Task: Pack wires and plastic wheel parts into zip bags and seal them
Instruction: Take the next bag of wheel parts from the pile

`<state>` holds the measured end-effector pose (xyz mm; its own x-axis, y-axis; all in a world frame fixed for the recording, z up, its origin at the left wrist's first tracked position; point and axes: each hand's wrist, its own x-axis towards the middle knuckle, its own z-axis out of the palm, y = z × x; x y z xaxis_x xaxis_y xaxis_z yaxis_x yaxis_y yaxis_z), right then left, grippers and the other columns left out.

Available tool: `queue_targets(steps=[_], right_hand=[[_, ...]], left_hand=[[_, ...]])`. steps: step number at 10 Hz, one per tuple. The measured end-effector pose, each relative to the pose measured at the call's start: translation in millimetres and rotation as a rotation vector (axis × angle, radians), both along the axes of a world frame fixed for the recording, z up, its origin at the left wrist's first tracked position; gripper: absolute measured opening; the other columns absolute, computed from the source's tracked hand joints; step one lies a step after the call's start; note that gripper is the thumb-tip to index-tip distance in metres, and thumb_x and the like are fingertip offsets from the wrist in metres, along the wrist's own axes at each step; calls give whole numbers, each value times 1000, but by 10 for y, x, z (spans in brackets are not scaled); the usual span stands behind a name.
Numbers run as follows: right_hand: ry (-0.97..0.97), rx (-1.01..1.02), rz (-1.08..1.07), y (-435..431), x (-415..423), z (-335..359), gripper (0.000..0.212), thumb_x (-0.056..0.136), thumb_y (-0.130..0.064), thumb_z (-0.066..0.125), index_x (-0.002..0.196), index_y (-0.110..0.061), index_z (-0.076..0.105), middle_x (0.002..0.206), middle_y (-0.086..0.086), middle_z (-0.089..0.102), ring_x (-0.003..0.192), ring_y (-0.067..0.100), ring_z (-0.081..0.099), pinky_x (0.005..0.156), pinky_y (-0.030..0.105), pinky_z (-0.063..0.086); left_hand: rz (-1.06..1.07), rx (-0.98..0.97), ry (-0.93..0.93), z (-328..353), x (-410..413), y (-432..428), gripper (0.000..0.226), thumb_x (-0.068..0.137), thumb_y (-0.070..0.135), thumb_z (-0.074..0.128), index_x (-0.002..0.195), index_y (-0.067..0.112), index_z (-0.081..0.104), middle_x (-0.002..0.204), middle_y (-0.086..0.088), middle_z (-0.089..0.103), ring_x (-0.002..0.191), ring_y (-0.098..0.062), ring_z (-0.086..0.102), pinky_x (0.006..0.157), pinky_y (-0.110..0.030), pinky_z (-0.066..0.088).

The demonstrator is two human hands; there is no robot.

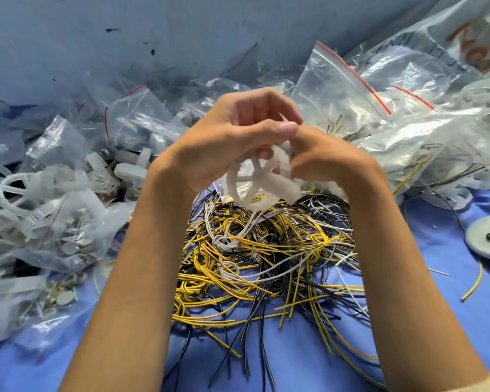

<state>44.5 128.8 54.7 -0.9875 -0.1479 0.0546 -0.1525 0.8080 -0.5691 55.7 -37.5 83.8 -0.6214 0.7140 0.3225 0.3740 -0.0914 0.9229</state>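
"Loose wires (262,258) were piled on the desk (294,363), right? What about the zip bags (337,89)?"
"Wires in some. Left hand (227,142) and right hand (326,157) both pinched a white plastic wheel (255,182) above the pile."

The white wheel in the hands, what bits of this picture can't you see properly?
Head view only:
- White wheel: its top is covered by the left hand and right hand.
- Whether a zip bag is around it: too blurred to tell.
- Grey disc: cut off by the right edge.
- Wire pile: the sides are hidden under both forearms.
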Motion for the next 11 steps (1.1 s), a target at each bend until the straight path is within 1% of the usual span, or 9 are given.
queue_targets(steps=[2,3,4,5,6,7,8,10,11], right_hand=[[-24,-191,136,-14,21,-2,82,65,-9,84,135,-16,43,97,-13,56,72,-4,60,69,17,47],[-16,-224,137,-21,27,1,73,62,-12,86,123,-24,49,95,-15,58,81,3,64,75,19,49],[-26,-204,116,-37,29,10,84,62,-16,86,135,-15,45,92,-21,58,74,-6,63,72,11,47],[-30,-171,117,-56,64,41,68,63,-17,86,122,-20,53,86,-22,58,63,-10,61,58,4,43],[19,-130,122,-68,77,54,54,64,-18,85,111,-21,58,84,-20,59,65,-8,60,64,11,47],[33,-112,124,-80,68,47,42,70,-20,80,108,-18,63,95,-10,64,87,9,63,88,33,50],[53,-139,110,-91,63,44,31,77,-15,72,106,-14,63,104,1,66,86,22,67,85,48,53],[85,-146,138,-96,71,67,31,79,-7,65,96,-32,58,91,-4,59,68,11,59,72,39,52],[92,-117,120,-110,72,73,45,79,-8,65,122,-19,56,101,2,61,71,12,54,77,39,51]], left_hand=[[212,105,92,-38,-119,-12,12,75,0,57,80,12,58,59,12,54,60,-8,44,61,-24,36],[336,2,217,-55,-139,11,14,73,3,57,76,17,59,60,7,49,59,-8,42,57,-23,34],[483,-121,386,-79,-160,47,8,71,13,56,74,19,60,60,3,43,58,-10,37,56,-27,32],[533,-220,466,-105,-178,46,8,71,16,57,76,16,64,63,4,47,62,-15,43,60,-28,39],[530,-321,519,-127,-197,54,10,76,8,61,78,18,64,78,-4,62,77,-20,57,75,-26,46],[490,-441,546,-144,-210,77,13,77,9,61,78,22,62,88,-4,67,85,-16,60,80,-24,46],[491,-514,544,-162,-218,93,10,78,11,58,81,19,64,91,-4,67,89,-18,60,84,-32,47],[563,-601,604,-186,-260,106,17,83,15,53,93,16,67,96,-1,64,95,-18,56,82,-26,42],[536,-677,597,-178,-256,88,18,86,16,50,95,13,66,100,-5,66,97,-22,57,87,-34,45]])
